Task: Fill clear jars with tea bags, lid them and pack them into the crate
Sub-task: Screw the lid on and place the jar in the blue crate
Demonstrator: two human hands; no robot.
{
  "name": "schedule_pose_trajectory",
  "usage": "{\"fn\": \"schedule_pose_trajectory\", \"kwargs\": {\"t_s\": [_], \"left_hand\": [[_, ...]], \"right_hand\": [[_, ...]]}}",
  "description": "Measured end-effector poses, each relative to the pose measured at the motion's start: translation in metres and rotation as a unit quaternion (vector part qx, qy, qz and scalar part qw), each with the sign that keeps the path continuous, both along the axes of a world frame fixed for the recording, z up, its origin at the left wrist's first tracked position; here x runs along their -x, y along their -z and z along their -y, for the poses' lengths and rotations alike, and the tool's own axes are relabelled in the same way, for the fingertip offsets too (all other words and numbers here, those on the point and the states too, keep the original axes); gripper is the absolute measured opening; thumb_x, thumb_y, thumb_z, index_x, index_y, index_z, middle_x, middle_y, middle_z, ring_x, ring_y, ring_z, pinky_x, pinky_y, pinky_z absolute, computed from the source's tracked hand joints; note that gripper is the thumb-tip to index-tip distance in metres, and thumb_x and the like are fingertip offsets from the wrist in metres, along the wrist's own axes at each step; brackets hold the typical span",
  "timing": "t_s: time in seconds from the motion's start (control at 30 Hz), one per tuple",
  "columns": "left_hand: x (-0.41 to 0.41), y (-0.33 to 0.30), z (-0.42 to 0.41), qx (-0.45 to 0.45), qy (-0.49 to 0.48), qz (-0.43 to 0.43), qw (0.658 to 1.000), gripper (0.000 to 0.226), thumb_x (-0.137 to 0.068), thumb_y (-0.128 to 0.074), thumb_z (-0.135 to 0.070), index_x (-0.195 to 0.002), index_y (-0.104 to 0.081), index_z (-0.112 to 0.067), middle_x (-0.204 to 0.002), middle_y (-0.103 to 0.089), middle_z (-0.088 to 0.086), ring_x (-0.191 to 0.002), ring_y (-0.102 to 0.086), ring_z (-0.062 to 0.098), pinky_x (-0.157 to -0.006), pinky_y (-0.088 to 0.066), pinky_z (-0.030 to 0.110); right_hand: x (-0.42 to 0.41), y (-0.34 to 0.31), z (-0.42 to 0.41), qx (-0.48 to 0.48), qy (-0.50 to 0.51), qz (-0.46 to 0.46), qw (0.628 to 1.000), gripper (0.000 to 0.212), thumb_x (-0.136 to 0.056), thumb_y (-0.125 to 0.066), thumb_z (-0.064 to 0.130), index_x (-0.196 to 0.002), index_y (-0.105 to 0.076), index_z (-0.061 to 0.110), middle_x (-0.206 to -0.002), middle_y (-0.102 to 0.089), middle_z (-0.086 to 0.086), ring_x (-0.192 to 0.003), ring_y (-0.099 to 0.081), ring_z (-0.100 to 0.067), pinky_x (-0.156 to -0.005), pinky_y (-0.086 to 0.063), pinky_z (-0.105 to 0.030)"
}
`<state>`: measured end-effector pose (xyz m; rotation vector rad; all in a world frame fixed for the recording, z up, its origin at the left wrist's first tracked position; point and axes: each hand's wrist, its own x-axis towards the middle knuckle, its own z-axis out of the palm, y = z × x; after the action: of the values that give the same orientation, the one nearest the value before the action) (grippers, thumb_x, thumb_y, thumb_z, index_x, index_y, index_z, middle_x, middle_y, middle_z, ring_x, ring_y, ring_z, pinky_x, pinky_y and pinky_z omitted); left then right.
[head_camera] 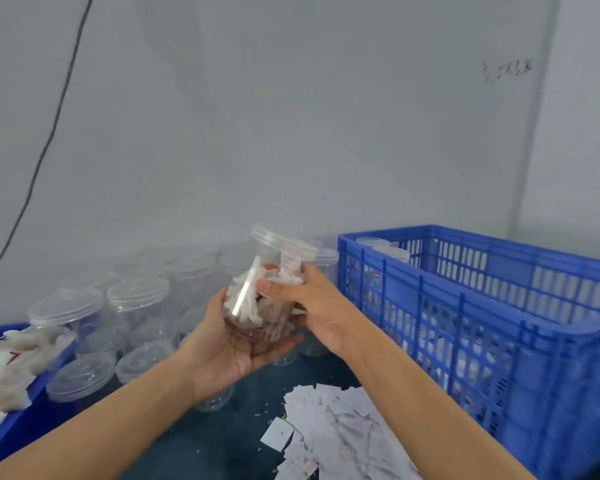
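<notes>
A: Where are the hands?

B: Both at the middle of the frame, around one clear jar [264, 292]. The left hand [229, 344] cups the jar's base from below, palm up and fingers curled under it. The right hand [302, 299] grips its side, thumb lying across the front wall.

A: And the jar itself?

B: Held off the tabletop [222, 441], tilted so its top leans to the upper right. A clear lid [283, 241] sits on it, and white tea bags [253, 306] fill the lower part.

A: The crate?

B: The blue crate [482, 327] stands at the right of the frame, just beside the right hand. Lidded jar tops [383, 247] show inside its far left corner.

A: What else?

B: More clear jars [136, 303], lidded, stand and lie at the left centre behind the hands. A blue tray [18, 420] at the lower left holds loose tea bags [4, 368]. Paper slips [343, 434] lie scattered at the bottom centre. A black cable [45, 147] runs down the wall at the upper left.
</notes>
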<state>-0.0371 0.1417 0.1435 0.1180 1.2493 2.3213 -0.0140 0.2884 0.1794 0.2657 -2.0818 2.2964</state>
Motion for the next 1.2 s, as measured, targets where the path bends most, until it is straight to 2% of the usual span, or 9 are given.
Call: {"fn": "schedule_pose_trajectory", "kwargs": {"t_s": [0.27,0.33,0.43,0.57,0.7,0.83,0.97,1.07,1.2], "left_hand": [[0.031,-0.044,-0.081,0.179,-0.158,-0.176,0.955,0.018,-0.100,-0.047,-0.022,-0.110,-0.058,-0.013,-0.092,-0.064,0.006,-0.075,-0.060,0.016,-0.068,-0.051,0.026],[0.037,-0.060,-0.102,0.182,-0.165,-0.249,0.937,0.025,-0.095,-0.051,-0.008,-0.117,-0.056,-0.018,-0.098,-0.067,0.003,-0.078,-0.062,0.013,-0.062,-0.049,0.020],[0.040,-0.080,-0.136,0.176,-0.135,-0.358,0.907,0.035,-0.093,-0.048,0.004,-0.118,-0.056,-0.019,-0.113,-0.065,0.010,-0.090,-0.063,0.016,-0.069,-0.053,0.018],[0.044,-0.097,-0.183,0.182,-0.078,-0.447,0.872,0.037,-0.103,-0.038,-0.016,-0.140,-0.041,-0.024,-0.109,-0.063,0.006,-0.095,-0.062,0.017,-0.078,-0.051,0.018],[0.058,-0.094,-0.223,0.200,-0.022,-0.486,0.850,0.048,-0.104,-0.025,-0.042,-0.150,-0.016,-0.037,-0.141,-0.044,0.015,-0.127,-0.050,0.025,-0.096,-0.047,0.028],[0.073,-0.073,-0.252,0.268,-0.013,-0.517,0.812,0.053,-0.103,-0.020,-0.047,-0.152,-0.021,-0.027,-0.155,-0.031,0.005,-0.140,-0.036,0.024,-0.111,-0.038,0.042],[0.088,-0.057,-0.258,0.394,-0.024,-0.518,0.759,0.063,-0.100,-0.015,-0.054,-0.142,-0.046,-0.019,-0.136,-0.055,0.009,-0.125,-0.051,0.026,-0.107,-0.039,0.044],[0.094,-0.052,-0.259,0.469,-0.018,-0.527,0.709,0.069,-0.099,-0.013,-0.057,-0.121,-0.064,-0.016,-0.111,-0.068,0.013,-0.103,-0.063,0.027,-0.095,-0.047,0.045],[0.100,-0.047,-0.262,0.535,-0.037,-0.569,0.623,0.074,-0.100,-0.013,-0.054,-0.106,-0.067,-0.003,-0.102,-0.068,0.015,-0.090,-0.064,0.029,-0.089,-0.049,0.046]], "right_hand": [[0.002,-0.052,-0.082,-0.047,0.083,-0.001,0.995,0.054,-0.072,-0.079,0.010,-0.122,-0.060,0.013,-0.116,-0.069,-0.007,-0.106,-0.064,-0.024,-0.090,-0.051,-0.043],[0.006,-0.064,-0.103,-0.070,0.115,-0.009,0.991,0.058,-0.071,-0.080,0.010,-0.124,-0.057,0.012,-0.116,-0.068,-0.006,-0.106,-0.064,-0.023,-0.096,-0.050,-0.047],[0.015,-0.080,-0.136,-0.090,0.161,-0.031,0.982,0.069,-0.067,-0.083,0.008,-0.128,-0.050,0.009,-0.117,-0.066,-0.009,-0.104,-0.065,-0.025,-0.078,-0.056,-0.040],[0.024,-0.094,-0.182,-0.119,0.216,-0.061,0.967,0.079,-0.062,-0.086,0.007,-0.129,-0.044,0.009,-0.114,-0.065,-0.007,-0.099,-0.064,-0.021,-0.061,-0.050,-0.028],[0.035,-0.093,-0.223,-0.171,0.252,-0.033,0.952,0.081,-0.060,-0.088,0.007,-0.127,-0.042,0.010,-0.113,-0.063,-0.005,-0.100,-0.061,-0.021,-0.069,-0.051,-0.033],[0.048,-0.070,-0.253,-0.217,0.260,0.038,0.940,0.078,-0.061,-0.086,0.004,-0.127,-0.045,0.010,-0.118,-0.062,-0.011,-0.102,-0.059,-0.026,-0.060,-0.050,-0.035],[0.055,-0.033,-0.268,-0.251,0.230,0.136,0.930,0.079,-0.062,-0.085,0.000,-0.130,-0.044,0.010,-0.122,-0.060,-0.016,-0.112,-0.055,-0.040,-0.079,-0.049,-0.063],[0.064,-0.007,-0.275,-0.241,0.173,0.177,0.938,0.068,-0.070,-0.079,-0.002,-0.127,-0.047,0.014,-0.110,-0.063,-0.012,-0.106,-0.058,-0.037,-0.076,-0.050,-0.055],[0.074,0.008,-0.276,-0.217,0.111,0.216,0.946,0.048,-0.082,-0.069,-0.004,-0.127,-0.057,0.009,-0.115,-0.063,-0.017,-0.114,-0.058,-0.037,-0.099,-0.044,-0.057]]}}
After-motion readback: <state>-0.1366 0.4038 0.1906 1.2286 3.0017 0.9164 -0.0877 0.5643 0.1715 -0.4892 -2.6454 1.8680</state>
